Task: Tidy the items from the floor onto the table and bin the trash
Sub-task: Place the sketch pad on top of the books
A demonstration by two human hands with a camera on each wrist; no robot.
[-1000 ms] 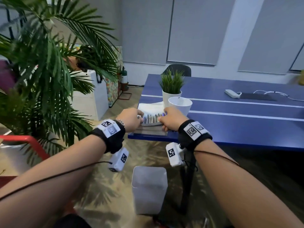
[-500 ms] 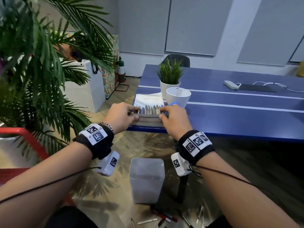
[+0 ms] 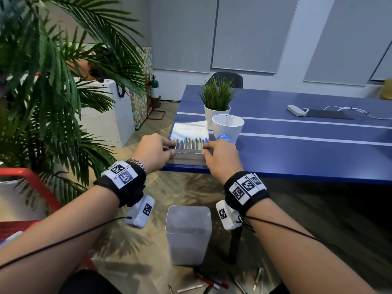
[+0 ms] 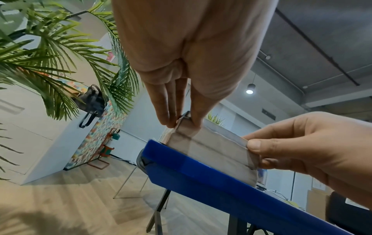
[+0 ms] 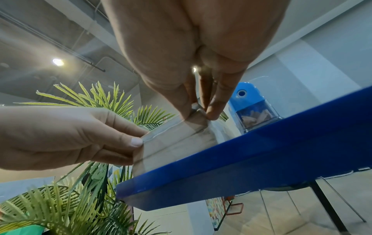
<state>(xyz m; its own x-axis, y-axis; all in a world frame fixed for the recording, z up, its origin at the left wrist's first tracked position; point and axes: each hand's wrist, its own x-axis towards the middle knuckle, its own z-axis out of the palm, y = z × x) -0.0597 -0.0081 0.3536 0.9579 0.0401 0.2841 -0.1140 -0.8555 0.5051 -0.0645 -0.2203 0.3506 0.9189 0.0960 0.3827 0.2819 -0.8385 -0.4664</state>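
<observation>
Head view is showing both hands working a clear pencil case (image 3: pixel 186 152) that is sitting at the near corner of the blue table (image 3: pixel 297 158), a row of silvery pencils inside and its lid tilted up behind them. The left hand (image 3: pixel 153 151) is pinching the case's left end and the right hand (image 3: pixel 221 159) is pinching its right end, thumbs toward the person and fingers on the far side. The case is lying right at the table's edge, so a pull toward the person or an uneven squeeze could be tipping it off and spilling the pencils to the floor, where pens (image 3: pixel 212 282) are already lying beside the bin (image 3: pixel 188 234). The white cup (image 3: pixel 228 127) and the blue sharpener (image 3: pixel 223 137) are standing just beside the right hand, and a sideways nudge could be knocking them over. Only the head view is giving the floor clutter, the bin and the potted plant (image 3: pixel 217 100) behind the cup. Left wrist view is showing what it cannot: the front wall of the case meeting the table edge and the thumb and fingers closing on the corner. Right wrist view is adding the sharpener's shavings window, hidden from above.
</observation>
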